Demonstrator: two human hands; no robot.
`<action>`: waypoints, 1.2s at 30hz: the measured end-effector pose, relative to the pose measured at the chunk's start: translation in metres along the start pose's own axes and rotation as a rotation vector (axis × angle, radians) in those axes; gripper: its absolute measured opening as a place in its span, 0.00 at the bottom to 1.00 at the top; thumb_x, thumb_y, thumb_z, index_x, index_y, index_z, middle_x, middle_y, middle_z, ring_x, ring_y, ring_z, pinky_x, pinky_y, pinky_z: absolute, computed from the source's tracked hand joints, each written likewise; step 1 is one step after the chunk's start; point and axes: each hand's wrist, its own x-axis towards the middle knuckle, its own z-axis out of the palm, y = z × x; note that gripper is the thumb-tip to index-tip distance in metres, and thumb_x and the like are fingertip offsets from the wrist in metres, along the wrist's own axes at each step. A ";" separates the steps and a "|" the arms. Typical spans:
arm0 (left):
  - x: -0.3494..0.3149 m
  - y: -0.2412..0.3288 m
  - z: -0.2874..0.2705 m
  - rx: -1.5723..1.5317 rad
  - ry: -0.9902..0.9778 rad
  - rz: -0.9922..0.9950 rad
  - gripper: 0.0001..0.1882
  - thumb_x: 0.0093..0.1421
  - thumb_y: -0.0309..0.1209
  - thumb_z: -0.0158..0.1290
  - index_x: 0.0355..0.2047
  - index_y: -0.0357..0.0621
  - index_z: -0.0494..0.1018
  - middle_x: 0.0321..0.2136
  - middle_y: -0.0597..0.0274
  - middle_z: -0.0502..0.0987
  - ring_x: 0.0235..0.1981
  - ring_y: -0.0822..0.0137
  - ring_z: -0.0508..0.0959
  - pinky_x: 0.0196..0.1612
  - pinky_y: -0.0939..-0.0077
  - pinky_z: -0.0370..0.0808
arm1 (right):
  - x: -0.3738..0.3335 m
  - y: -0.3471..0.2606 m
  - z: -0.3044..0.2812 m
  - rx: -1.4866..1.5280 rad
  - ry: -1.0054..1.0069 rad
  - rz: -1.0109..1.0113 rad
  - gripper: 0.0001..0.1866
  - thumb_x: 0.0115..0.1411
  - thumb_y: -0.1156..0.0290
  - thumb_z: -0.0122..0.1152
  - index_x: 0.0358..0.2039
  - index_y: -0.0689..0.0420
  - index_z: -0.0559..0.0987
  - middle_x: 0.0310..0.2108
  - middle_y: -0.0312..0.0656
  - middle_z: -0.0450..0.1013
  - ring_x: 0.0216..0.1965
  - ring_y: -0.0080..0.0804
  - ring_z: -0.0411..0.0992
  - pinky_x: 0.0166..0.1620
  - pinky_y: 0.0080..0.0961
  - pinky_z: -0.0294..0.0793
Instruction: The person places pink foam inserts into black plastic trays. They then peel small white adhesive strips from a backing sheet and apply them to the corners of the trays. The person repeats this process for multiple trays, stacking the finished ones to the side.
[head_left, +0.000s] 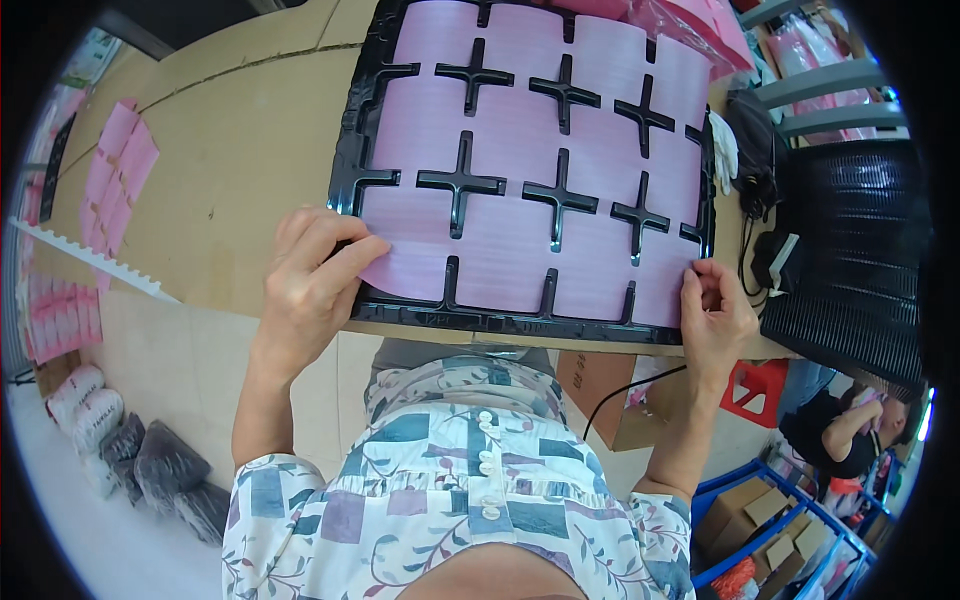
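Note:
A black plastic tray [500,322] with cross-shaped dividers lies at the table's near edge. Over it is a pink foam sheet [500,205] with cross-shaped cutouts, and the black dividers show through them. At the near left corner, my left hand [312,275] pinches the sheet between thumb and fingers, and that corner curls up a little. My right hand [715,318] is at the near right corner, its thumb and curled fingers closed on the sheet's edge beside the tray rim. The fingertips of this hand are partly hidden.
Ribbed black trays [850,260] stand stacked at the right, near a white glove [722,147]. More pink sheeting [120,180] and a white toothed strip [95,260] lie on the left. Below right are a cardboard box [600,395], a red stool [755,390] and another person [835,435].

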 end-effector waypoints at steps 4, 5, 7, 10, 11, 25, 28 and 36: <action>-0.002 -0.001 0.003 -0.016 0.015 0.004 0.18 0.36 0.13 0.55 0.31 0.38 0.78 0.31 0.59 0.76 0.36 0.55 0.74 0.40 0.64 0.72 | 0.001 -0.003 -0.001 -0.021 -0.035 0.001 0.06 0.52 0.81 0.66 0.32 0.62 0.80 0.20 0.37 0.71 0.18 0.21 0.66 0.23 0.18 0.65; -0.002 -0.001 0.003 -0.023 0.018 0.006 0.17 0.36 0.13 0.56 0.31 0.38 0.78 0.31 0.59 0.76 0.36 0.54 0.74 0.40 0.64 0.72 | 0.001 -0.003 -0.002 -0.019 -0.035 -0.004 0.06 0.52 0.81 0.66 0.32 0.62 0.80 0.20 0.37 0.71 0.18 0.21 0.66 0.23 0.19 0.66; 0.002 0.002 0.002 -0.028 -0.001 -0.007 0.16 0.38 0.14 0.56 0.30 0.38 0.78 0.31 0.58 0.75 0.36 0.54 0.74 0.42 0.62 0.72 | 0.000 -0.001 -0.004 -0.025 -0.028 -0.005 0.06 0.52 0.81 0.66 0.32 0.62 0.80 0.20 0.37 0.71 0.18 0.21 0.66 0.23 0.19 0.66; 0.006 0.007 -0.002 -0.016 -0.026 -0.017 0.14 0.39 0.15 0.57 0.30 0.38 0.77 0.31 0.57 0.74 0.37 0.53 0.74 0.45 0.59 0.71 | -0.001 0.009 -0.001 0.016 0.003 -0.057 0.06 0.52 0.80 0.66 0.32 0.61 0.80 0.20 0.38 0.72 0.18 0.23 0.67 0.23 0.20 0.67; 0.005 0.007 -0.001 -0.011 -0.028 -0.024 0.14 0.40 0.15 0.57 0.30 0.38 0.77 0.31 0.57 0.74 0.37 0.53 0.74 0.46 0.59 0.71 | -0.001 0.006 -0.001 0.030 -0.011 -0.023 0.06 0.52 0.80 0.66 0.31 0.60 0.80 0.20 0.38 0.73 0.19 0.24 0.69 0.23 0.21 0.68; 0.001 0.006 0.002 -0.005 -0.062 -0.050 0.14 0.41 0.15 0.57 0.31 0.37 0.78 0.33 0.57 0.74 0.40 0.52 0.73 0.47 0.59 0.71 | 0.002 0.005 -0.001 -0.038 -0.002 -0.048 0.07 0.48 0.79 0.67 0.29 0.58 0.79 0.19 0.36 0.72 0.21 0.30 0.70 0.25 0.27 0.68; 0.001 0.007 0.002 0.005 -0.070 -0.046 0.15 0.41 0.14 0.57 0.32 0.37 0.78 0.33 0.57 0.74 0.40 0.52 0.73 0.47 0.59 0.71 | 0.001 0.005 0.001 -0.045 0.000 -0.047 0.07 0.49 0.79 0.66 0.30 0.58 0.79 0.19 0.36 0.72 0.21 0.30 0.70 0.26 0.27 0.68; 0.004 0.008 -0.005 0.053 -0.097 -0.016 0.13 0.43 0.18 0.54 0.32 0.36 0.78 0.33 0.56 0.75 0.40 0.52 0.74 0.46 0.59 0.71 | 0.004 0.006 0.001 -0.064 -0.008 -0.090 0.06 0.51 0.78 0.67 0.31 0.58 0.80 0.21 0.39 0.73 0.22 0.31 0.71 0.27 0.27 0.70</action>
